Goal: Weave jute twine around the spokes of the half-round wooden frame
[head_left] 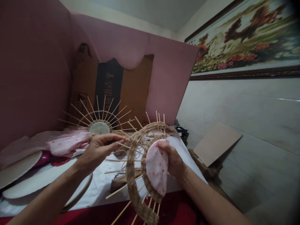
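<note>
My right hand (174, 159) grips a half-round woven piece by the straight edge of its centre, with the thumb on the pale cloth (156, 168) dotted with red. Two curved bands of brown twine weaving (132, 175) run around that cloth, and thin wooden sticks (117, 172) fan outward through them. On the left side of the piece, my left hand (100, 148) is closed in a pinch beside the outer band, apparently on the twine (127, 137); the fingertips partly hide it. Loose twine loops hang behind the weaving.
Behind stands another stick fan (99, 126) with a round pale centre. Dotted pink cloth (70, 142), white rounded boards (37, 178) and a hoop (81, 193) lie left on the white-covered table (100, 193). A cardboard box (136, 90) leans behind; a flat board (217, 143) is at right.
</note>
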A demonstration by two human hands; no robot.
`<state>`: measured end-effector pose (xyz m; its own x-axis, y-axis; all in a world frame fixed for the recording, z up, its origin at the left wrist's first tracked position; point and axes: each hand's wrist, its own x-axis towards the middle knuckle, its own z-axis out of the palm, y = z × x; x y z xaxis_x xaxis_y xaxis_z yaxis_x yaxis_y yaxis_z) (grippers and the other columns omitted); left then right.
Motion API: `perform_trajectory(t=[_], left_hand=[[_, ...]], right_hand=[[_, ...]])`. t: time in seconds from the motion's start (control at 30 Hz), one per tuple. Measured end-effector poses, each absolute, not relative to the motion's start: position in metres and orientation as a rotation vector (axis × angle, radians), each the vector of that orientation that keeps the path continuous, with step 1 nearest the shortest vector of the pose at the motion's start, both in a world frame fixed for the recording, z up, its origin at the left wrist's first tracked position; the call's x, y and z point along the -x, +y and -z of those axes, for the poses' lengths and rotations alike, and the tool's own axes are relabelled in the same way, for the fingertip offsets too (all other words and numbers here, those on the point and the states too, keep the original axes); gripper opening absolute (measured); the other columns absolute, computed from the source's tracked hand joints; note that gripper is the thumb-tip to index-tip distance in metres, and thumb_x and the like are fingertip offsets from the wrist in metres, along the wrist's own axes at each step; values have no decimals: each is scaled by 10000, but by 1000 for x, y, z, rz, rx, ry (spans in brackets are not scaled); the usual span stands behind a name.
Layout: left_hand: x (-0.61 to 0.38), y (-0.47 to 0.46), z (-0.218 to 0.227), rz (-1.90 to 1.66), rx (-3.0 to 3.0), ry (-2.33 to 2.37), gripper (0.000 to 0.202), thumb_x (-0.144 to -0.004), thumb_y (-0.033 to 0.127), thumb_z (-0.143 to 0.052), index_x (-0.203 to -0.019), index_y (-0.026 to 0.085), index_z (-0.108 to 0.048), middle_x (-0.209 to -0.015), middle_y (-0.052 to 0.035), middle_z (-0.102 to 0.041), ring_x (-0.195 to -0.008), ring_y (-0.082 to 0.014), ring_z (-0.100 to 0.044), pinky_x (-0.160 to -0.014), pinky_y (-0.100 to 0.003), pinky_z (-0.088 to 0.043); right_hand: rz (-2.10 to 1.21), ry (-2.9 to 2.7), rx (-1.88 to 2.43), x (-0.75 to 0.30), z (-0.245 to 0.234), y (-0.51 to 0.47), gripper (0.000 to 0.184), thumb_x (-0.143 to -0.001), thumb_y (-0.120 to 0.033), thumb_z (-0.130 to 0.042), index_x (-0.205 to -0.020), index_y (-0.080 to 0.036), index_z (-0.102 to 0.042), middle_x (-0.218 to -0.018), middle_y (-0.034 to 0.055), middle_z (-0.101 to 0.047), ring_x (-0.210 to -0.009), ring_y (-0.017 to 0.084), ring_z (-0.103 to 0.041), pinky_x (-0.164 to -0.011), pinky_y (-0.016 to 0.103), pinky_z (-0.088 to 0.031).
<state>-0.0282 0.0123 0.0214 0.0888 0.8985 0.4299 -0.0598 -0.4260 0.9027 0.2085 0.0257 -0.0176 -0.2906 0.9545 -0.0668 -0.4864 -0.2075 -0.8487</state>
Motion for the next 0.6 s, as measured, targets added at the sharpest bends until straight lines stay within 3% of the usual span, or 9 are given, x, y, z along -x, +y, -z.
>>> perform_trajectory(t=[0.1,0.23,0.33,0.4,0.6], left_hand=[[34,12,-25,-1398,-1606,912,171,-619,269,-733,-751,173,-787,-557,-82,-652,-407,-85,-383,-331,-178,-272],[40,13,-24,-1351,-1613,932,210,-668,297,-644,-761,175,-788,-382,-21,-493,-373,-82,-305,-324,-178,-228],[41,13,-23,-1457,-1725,969,208,-694,299,-619,-756,192,-786,-520,-79,-639,-422,-119,-456,-363,-202,-336],[41,11,-23,-1542,-1952,990,172,-728,278,-625,-794,224,-775,-717,-88,-723,-582,-169,-597,-475,-236,-444],[36,4,-19,-1743,-2786,1182,120,-799,116,-599,-867,160,-688,-778,-49,-699,-685,-160,-633,-639,-284,-483]], right_hand=[[-1722,-908,783,-211,15,26,209,-624,-330,-701,-651,-129,-650,-613,29,-684,-545,145,-606,-571,243,-458],[-1723,-901,789,-212,13,26,193,-627,-319,-699,-663,-135,-653,-617,23,-686,-546,147,-607,-572,249,-460],[-1733,-894,785,-212,13,28,191,-639,-316,-694,-678,-134,-655,-624,26,-689,-558,153,-616,-583,256,-462],[-1726,-892,779,-211,12,28,184,-641,-309,-696,-669,-133,-650,-615,23,-685,-553,150,-616,-583,252,-458],[-1644,-910,762,-206,6,23,174,-615,-286,-728,-632,-135,-642,-572,12,-672,-504,132,-590,-550,237,-438]])
